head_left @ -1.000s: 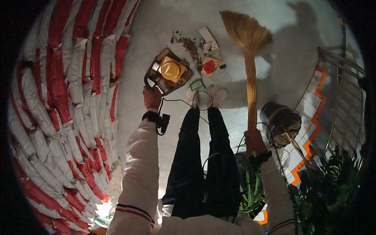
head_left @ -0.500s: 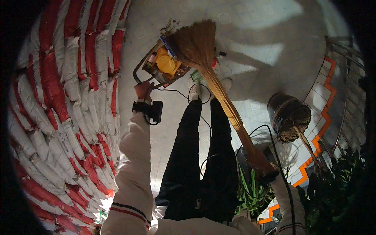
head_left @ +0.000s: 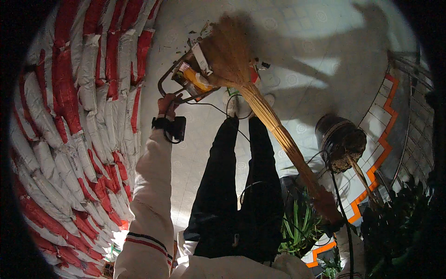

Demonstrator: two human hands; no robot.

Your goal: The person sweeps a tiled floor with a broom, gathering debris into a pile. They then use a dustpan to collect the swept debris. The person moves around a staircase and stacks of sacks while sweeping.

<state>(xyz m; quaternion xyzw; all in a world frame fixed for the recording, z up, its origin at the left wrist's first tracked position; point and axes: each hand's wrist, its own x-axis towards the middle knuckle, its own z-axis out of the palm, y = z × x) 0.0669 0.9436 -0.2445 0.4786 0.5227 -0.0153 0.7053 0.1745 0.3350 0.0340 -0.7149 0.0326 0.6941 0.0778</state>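
Observation:
My left hand (head_left: 167,105) is closed on the dark bar handle of a dustpan (head_left: 160,87) held low near the floor. Litter fills the pan, among it a yellow thing (head_left: 197,80) and a long white box (head_left: 201,58). A straw broom (head_left: 274,125) slants across the view, its spread bristles lying over the pan's far right side and hiding part of it. Low on the right, my right hand (head_left: 329,207) is wrapped round the broom's handle, dim in shadow. Small dark scraps lie on the floor beyond the pan.
Stacked red and white sacks (head_left: 69,107) line the left. On the right stand a dark plant pot (head_left: 341,142), a metal railing (head_left: 409,111) and leafy plants (head_left: 299,225). A black cable (head_left: 339,200) hangs near my right arm. My shoes (head_left: 232,106) are just behind the pan.
The broom's bristles have shifted slightly left and away from me. In the pan, the yellow thing has tipped and the white box now shows; the blue piece is out of sight.

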